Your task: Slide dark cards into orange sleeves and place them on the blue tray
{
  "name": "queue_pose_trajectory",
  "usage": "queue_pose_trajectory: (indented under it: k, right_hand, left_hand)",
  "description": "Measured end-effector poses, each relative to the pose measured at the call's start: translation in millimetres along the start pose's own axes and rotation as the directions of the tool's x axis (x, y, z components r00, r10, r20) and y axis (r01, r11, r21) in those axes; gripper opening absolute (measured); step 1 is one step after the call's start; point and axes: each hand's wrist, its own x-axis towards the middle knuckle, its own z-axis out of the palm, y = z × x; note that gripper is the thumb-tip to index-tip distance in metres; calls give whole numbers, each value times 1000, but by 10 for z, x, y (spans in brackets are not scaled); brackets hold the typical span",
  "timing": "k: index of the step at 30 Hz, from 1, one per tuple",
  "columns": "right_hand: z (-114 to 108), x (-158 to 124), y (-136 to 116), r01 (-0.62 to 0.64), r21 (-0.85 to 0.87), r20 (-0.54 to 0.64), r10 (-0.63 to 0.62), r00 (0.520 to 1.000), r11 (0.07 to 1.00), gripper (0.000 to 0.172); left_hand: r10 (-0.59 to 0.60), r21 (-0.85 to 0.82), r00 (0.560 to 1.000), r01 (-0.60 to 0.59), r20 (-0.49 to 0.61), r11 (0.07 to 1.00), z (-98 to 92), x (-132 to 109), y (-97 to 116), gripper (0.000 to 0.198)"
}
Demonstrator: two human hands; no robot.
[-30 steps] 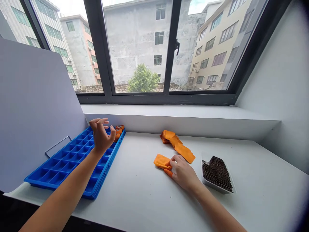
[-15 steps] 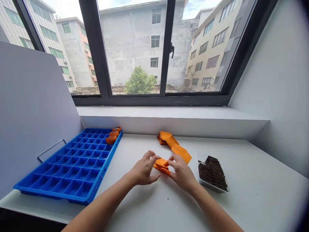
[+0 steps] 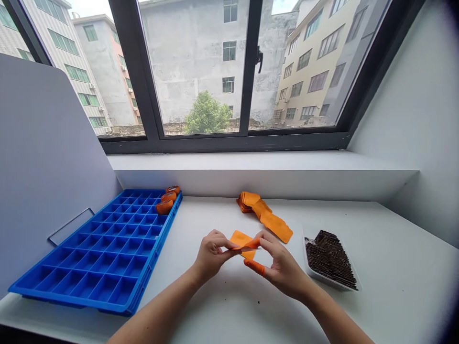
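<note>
My left hand (image 3: pixel 212 253) pinches the near-left edge of a thin orange sheet (image 3: pixel 243 248), held nearly edge-on just above the white tabletop. Orange covers sit on the thumb and index finger of my right hand (image 3: pixel 281 263). That index finger lies along the sheet's right side, while the thumb hangs lower, apart from it. Beneath and behind the held sheet, another orange square (image 3: pixel 239 237) lies flat. Farther back is a fanned pile of orange squares (image 3: pixel 274 224).
At the left stands a blue compartment tray (image 3: pixel 125 306), with several rounded orange-brown pieces (image 3: pixel 165 207) in its far right corner. A clear plastic box (image 3: pixel 332 282) of dark brown, thin stacked pieces (image 3: pixel 332 258) stands right of my hands. Small dark crumbs dot the tabletop (image 3: pixel 222 315).
An orange sheet is now lifted between my hands, with my left thumb and fingers closed on it. My right thumb has spread away from the index finger. The view has shifted slightly.
</note>
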Motion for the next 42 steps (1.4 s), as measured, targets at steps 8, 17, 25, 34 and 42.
queue_pose_trajectory:
  k: [8, 17, 25, 34, 42]
  right_hand:
    - [-38, 35, -43, 26, 113, -20, -24, 1000, 993, 32]
    - [9, 30, 33, 113, -35, -85, -115, 990, 993, 29]
    - [46, 29, 95, 108, 39, -128, -102, 987, 993, 46]
    - [27, 27, 127, 167, -84, -177, -180, 968, 982, 53]
    - [-419, -8, 261, -81, -627, -447, -273, 852, 775, 26]
  left_hand:
    - [-108, -147, 994, 111, 32, 983, 20, -19, 126, 27]
    - [33, -203, 993, -8, 118, 979, 1, -43, 356, 30]
    - [93, -224, 986, -59, 142, 973, -12, -50, 375, 25]
    - [1, -275, 990, 37, 138, 961, 14, -45, 374, 18]
    - [-43, -204, 998, 31, -53, 978, -5, -10, 278, 17]
